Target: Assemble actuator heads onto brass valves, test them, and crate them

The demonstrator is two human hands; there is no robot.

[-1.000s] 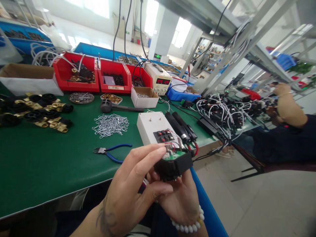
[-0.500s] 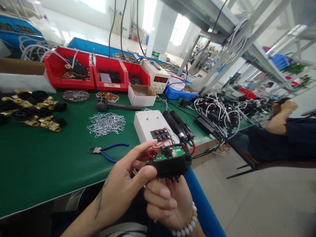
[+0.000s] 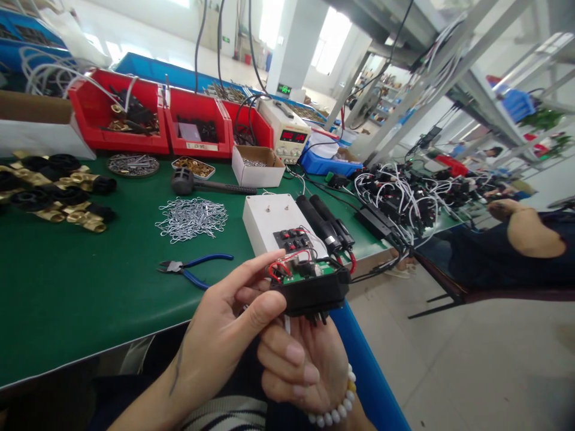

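Note:
My left hand [image 3: 229, 326] grips the left end of a black plastic housing [image 3: 314, 294], thumb on its near side. Its open top shows a green circuit board [image 3: 294, 277] with red wires soldered on. Prongs stick out underneath. Below the housing, my right hand [image 3: 303, 368] is palm up with its fingers curled around a white wire [image 3: 287, 324], which runs down from the housing; its far end is hidden. Just behind the housing lies a white switch box [image 3: 265, 221] with red and black terminals. Blue-handled cutting pliers [image 3: 197, 265] rest open on the green mat.
Cotter-like pins [image 3: 192, 218], a mallet [image 3: 184, 181] and brass fittings [image 3: 92, 218] lie on the mat [image 3: 112, 287]. Red bins [image 3: 197, 149] and a power supply [image 3: 287, 136] stand behind. Wired black parts [image 3: 395, 197] are heaped right; another person [image 3: 534, 230] sits beyond.
The housing has tilted, so less of its board shows, and the white wire beneath it is plainer. Both hands keep nearly the same place. The other person's arm has lowered.

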